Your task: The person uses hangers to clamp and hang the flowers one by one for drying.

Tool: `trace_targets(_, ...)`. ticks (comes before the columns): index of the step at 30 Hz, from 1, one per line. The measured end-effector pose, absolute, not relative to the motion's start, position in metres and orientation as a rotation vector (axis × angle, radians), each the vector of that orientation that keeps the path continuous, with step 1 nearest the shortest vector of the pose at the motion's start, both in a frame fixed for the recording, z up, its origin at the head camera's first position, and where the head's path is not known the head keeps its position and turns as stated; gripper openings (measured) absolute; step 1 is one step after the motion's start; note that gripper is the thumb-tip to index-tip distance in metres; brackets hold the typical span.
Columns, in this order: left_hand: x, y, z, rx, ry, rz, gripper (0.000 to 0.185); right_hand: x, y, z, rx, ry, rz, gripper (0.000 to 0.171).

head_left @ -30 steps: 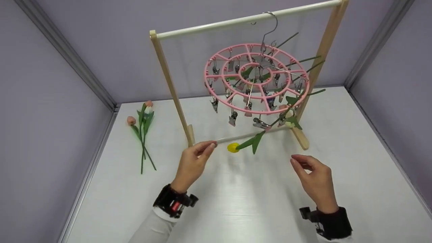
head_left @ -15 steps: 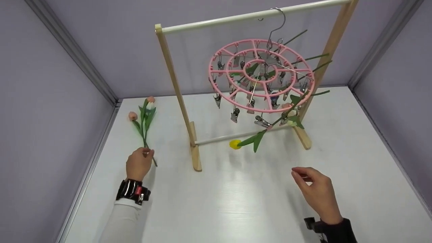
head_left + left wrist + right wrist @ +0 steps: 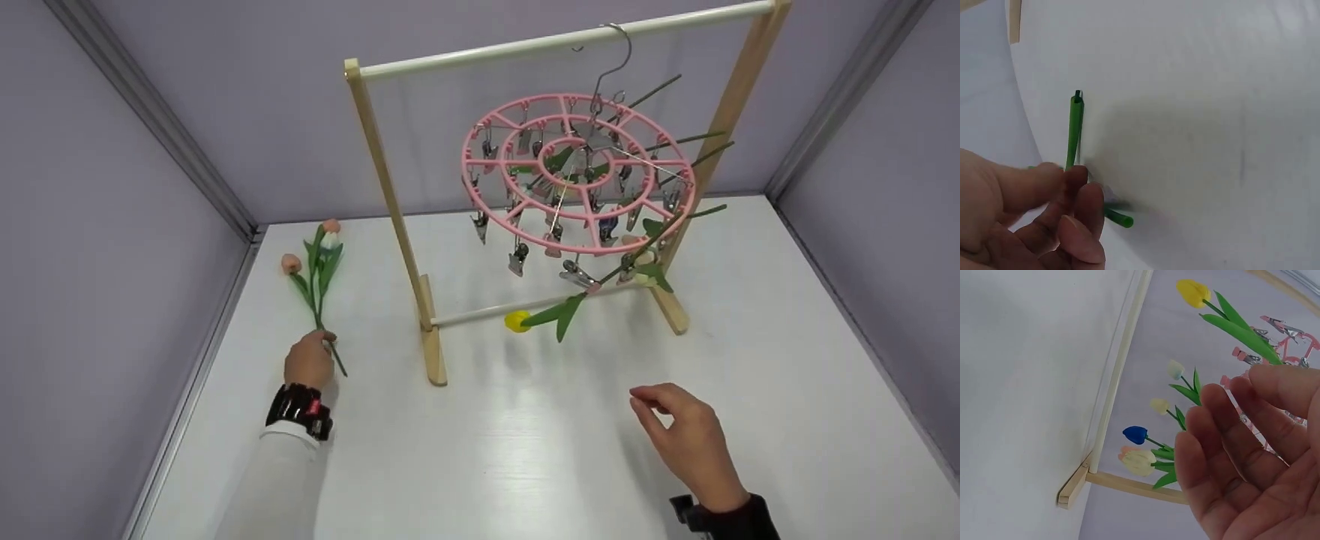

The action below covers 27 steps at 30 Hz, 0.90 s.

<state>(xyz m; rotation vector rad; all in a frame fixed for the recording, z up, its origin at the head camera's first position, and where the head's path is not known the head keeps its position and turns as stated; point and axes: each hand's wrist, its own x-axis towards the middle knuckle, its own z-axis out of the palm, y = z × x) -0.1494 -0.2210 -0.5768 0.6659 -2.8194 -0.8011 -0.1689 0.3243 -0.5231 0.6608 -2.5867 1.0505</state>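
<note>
My left hand [image 3: 309,361] pinches the green stems of the tulips [image 3: 321,264] that lie on the white table at the left; in the left wrist view thumb and fingers close on one green stem [image 3: 1075,130], with a second stem end [image 3: 1119,217] below. My right hand [image 3: 679,429] hovers empty over the table at the front right, fingers relaxed [image 3: 1224,455]. A pink round clip hanger [image 3: 577,169] hangs by its hook from the wooden rack [image 3: 390,187]. A yellow tulip [image 3: 517,321] dangles head down from one clip; other tulips [image 3: 1139,460] hang behind.
The rack's feet [image 3: 433,352] and lower crossbar [image 3: 480,315] stand between my two hands. Lilac walls enclose the table on the left, back and right. The white tabletop [image 3: 525,450] stretches in front of the rack.
My left hand left the rack's lower bar, moved left to the tulips on the table and took hold of their stems. My right hand drifted slightly down and left.
</note>
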Motion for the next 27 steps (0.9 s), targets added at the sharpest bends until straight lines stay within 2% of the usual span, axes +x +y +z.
trace_targets(3, -0.152, -0.218, -0.577, 0.549, -2.896, -0.669, 0.024, -0.167, 0.319, -0.523, 0.681, -2.603, 1.047, 0.016)
trace_targets(6, -0.154, -0.217, -0.579, 0.422, -2.952, -0.498, 0.016, -0.166, 0.315, -0.521, 0.701, -2.610, 1.050, 0.016)
trace_targets(10, -0.154, -0.220, -0.580, 0.168, -2.977, -0.089, 0.010, -0.166, 0.310, -0.519, 0.731, -2.592, 1.058, 0.018)
trace_targets(16, -0.156, -0.231, -0.574, -0.140, -2.987, 0.376, 0.017, -0.167, 0.307, -0.516, 0.768, -2.563, 1.052, 0.020)
trace_targets(20, -0.158, -0.238, -0.569, -0.331, -3.035, 0.446, 0.021, -0.167, 0.307, -0.515, 0.837, -2.503, 1.043, 0.025)
trace_targets(24, -0.161, -0.240, -0.562, -0.518, -3.067, 0.451, 0.039, -0.167, 0.308, -0.515, 0.893, -2.440, 1.036, 0.029)
trace_targets(27, -0.162, -0.240, -0.556, -0.614, -3.008, 0.364, 0.043, -0.167, 0.308, -0.515, 0.912, -2.417, 1.040, 0.030)
